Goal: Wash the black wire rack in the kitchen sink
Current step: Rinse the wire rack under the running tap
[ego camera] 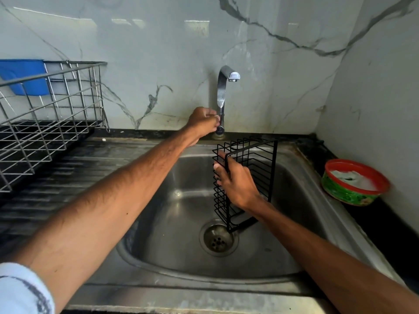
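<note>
The black wire rack (pixel 258 162) stands on end in the steel sink (pixel 172 225), its lower corner near the drain (pixel 218 240). My right hand (pixel 235 180) grips the rack's front edge bar, fingers curled round it. At the back of the sink my left hand (pixel 204 122) pinches the small handle at the base of the chrome tap (pixel 223 91). No water shows at the spout.
A steel dish rack (pixel 52 123) sits on the ribbed drainboard at the left, with a blue board (pixel 22 75) behind it. A red-rimmed green tub of dish soap (pixel 353 182) stands on the black counter at the right. Marble wall behind.
</note>
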`<state>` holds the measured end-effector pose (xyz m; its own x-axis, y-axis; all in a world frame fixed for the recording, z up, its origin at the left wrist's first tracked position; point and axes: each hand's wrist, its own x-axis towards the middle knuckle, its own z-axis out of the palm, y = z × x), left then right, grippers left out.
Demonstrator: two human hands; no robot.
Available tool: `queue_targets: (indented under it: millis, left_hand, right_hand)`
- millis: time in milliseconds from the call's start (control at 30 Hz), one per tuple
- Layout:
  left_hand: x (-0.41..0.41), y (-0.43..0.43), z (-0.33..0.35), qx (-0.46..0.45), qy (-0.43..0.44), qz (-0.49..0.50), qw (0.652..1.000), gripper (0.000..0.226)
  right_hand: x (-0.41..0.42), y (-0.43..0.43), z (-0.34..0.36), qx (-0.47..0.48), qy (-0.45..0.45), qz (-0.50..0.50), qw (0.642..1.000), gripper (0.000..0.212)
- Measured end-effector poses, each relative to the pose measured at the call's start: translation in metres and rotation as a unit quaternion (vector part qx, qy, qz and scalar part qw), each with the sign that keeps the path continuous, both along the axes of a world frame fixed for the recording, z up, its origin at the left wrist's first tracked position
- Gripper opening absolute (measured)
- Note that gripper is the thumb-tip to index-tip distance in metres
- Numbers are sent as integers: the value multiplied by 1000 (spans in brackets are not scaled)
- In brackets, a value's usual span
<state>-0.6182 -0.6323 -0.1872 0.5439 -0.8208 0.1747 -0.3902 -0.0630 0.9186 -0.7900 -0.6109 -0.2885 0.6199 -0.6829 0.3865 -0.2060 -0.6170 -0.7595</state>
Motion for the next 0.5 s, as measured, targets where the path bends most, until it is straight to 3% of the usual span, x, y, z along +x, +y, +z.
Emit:
queue_targets:
  millis: [67,167,267,367,500]
  left_hand:
    - [-6,13,-6,30,-48,-20,998,16]
    - [-21,44,-24,66,-107,-93,988,61]
    - [-30,73,-39,71,-128,-152,977,81]
    - [-31,92,-41,91,-212,-125,965,84]
    - [-28,107,-38,90,-242,-95,961,78]
  right_hand:
    - [-2,1,3,1,7,9,1000,40]
    - [-7,0,7,-5,25,26,999,37]
    - [-9,6,12,-15,59,66,996,23]
    - [-5,14,12,-17,89,87,992,22]
    - [-5,12,12,-10,75,92,993,22]
